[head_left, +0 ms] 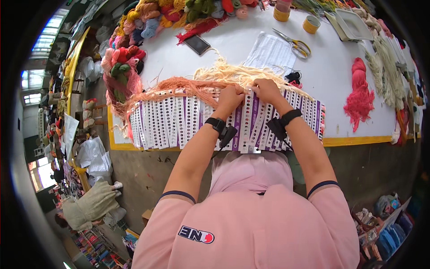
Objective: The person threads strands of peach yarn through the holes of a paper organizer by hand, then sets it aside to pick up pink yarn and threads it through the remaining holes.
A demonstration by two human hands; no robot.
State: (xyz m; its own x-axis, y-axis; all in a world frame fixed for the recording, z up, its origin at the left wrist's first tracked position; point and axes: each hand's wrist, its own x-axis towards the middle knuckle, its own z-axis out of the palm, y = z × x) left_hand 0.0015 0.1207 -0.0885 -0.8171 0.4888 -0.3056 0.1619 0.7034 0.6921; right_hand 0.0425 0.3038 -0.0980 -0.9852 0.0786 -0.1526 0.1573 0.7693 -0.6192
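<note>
A row of several white and purple perforated card strips [179, 121] lies side by side along the near edge of a white table [331, 76]. Bundles of orange and cream yarn [197, 83] are threaded through the holes at their far ends. My left hand [230, 99] and my right hand [265, 90] are close together at the top of the strips in the middle of the row, fingers curled on the cream yarn strands there. Each wrist wears a black band.
On the table: a phone [197, 44], scissors [295, 45], a printed paper sheet [271, 53], two tape rolls [311, 24], a red yarn skein [359, 92], and piles of coloured yarn [123, 58] along the back and left. A person [89, 204] crouches on the floor at lower left.
</note>
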